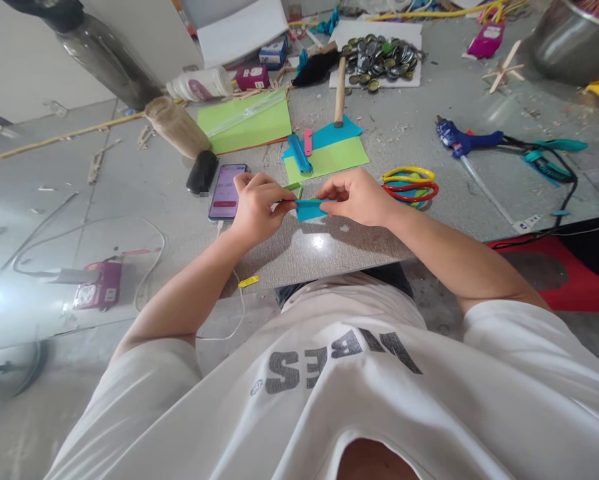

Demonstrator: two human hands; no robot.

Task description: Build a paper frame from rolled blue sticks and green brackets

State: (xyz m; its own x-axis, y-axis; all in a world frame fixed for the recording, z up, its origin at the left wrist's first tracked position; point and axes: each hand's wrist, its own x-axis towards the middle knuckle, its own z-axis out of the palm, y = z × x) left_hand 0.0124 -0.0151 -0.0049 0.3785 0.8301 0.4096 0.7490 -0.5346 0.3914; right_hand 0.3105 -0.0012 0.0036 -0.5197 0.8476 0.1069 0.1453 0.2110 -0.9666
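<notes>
A small piece of blue paper (309, 211) is held up between my two hands over the near edge of the table. My left hand (260, 203) pinches its left end, and my right hand (355, 199) pinches its right end. A narrow green strip (294, 188) shows just behind the paper by my left fingertips. Beyond my hands lie a green sheet (337, 157), a larger blue piece (342, 131), a blue bar-shaped tool (299, 154) and a small pink piece (308, 141).
Left of my hands lies a phone (224, 193) with a cable. Scissors (409, 185) are on the right, with a blue glue gun (467, 140) farther out. Bottle caps (379, 59) and a wooden-handled tool (340, 93) lie at the back.
</notes>
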